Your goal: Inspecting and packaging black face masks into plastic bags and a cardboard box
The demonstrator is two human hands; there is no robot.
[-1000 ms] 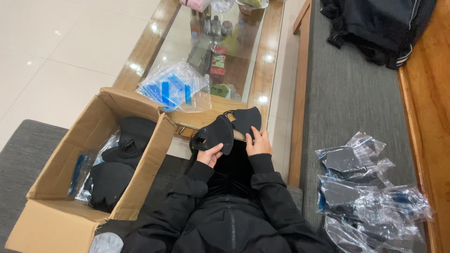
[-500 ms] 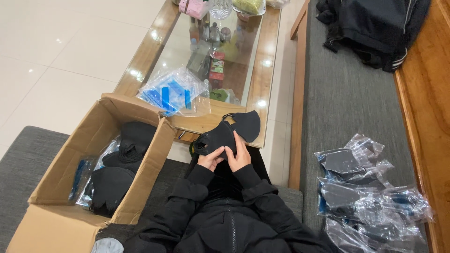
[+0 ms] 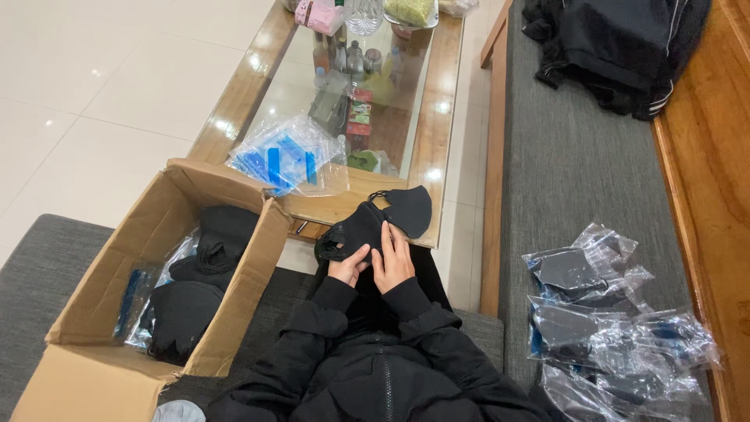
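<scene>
At the centre of the frame my left hand [image 3: 349, 268] and right hand [image 3: 393, 258] lie side by side, fingers closed on a stack of black masks [image 3: 375, 223] over the counter [image 3: 437, 117] edge. An open box [image 3: 117, 312] of more masks sits at lower left; bagged masks [image 3: 601, 312] lie at lower right.

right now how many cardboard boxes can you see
1. The open cardboard box sits on the grey cushion at the person's left, beside the glass-topped table, and holds black masks and plastic bags. None other shows, though more may lie outside the view.
</scene>
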